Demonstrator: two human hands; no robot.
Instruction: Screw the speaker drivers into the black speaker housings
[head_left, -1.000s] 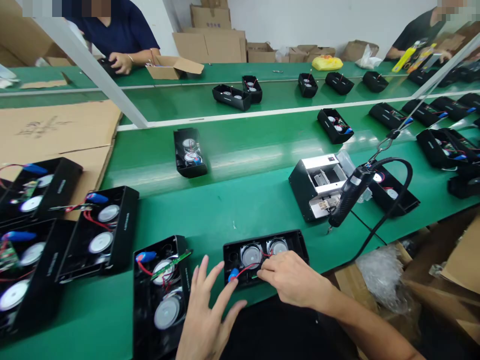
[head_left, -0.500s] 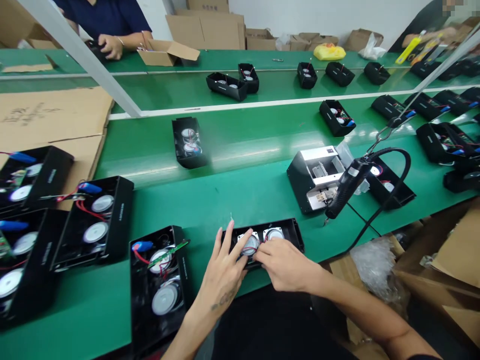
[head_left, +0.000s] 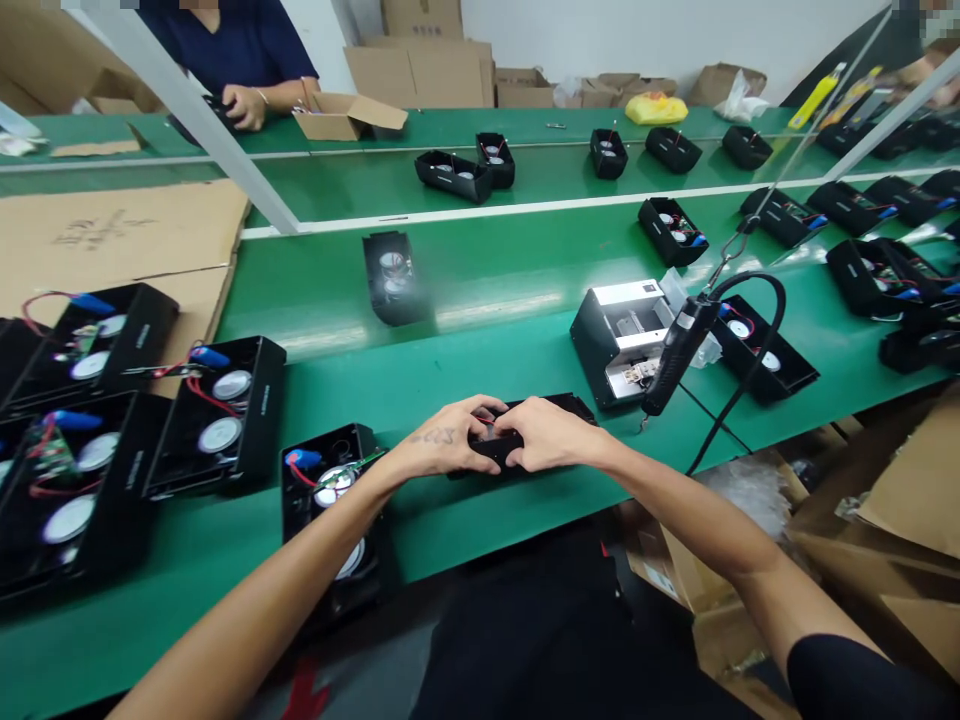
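A black speaker housing (head_left: 571, 409) lies open on the green table in front of me, mostly covered by my hands. My left hand (head_left: 447, 441) rests on its left half with fingers curled down into it. My right hand (head_left: 551, 434) covers the middle, fingers bent and pressed into the housing beside the left fingertips. What the fingers pinch inside is hidden. A second open housing (head_left: 335, 487) with round speakers, a blue battery and a green circuit board lies just left of my left forearm.
More open housings (head_left: 217, 425) sit at the left on cardboard (head_left: 112, 240). A hanging electric screwdriver (head_left: 673, 356) and a white and black device (head_left: 619, 340) stand right of my hands. Housings ride the green conveyor (head_left: 480, 270). Another person (head_left: 232, 60) works at the far left.
Both hands have moved up onto the housing and closed over it; the left went from spread fingers to curled. The speakers inside are now covered. The view has shifted back.
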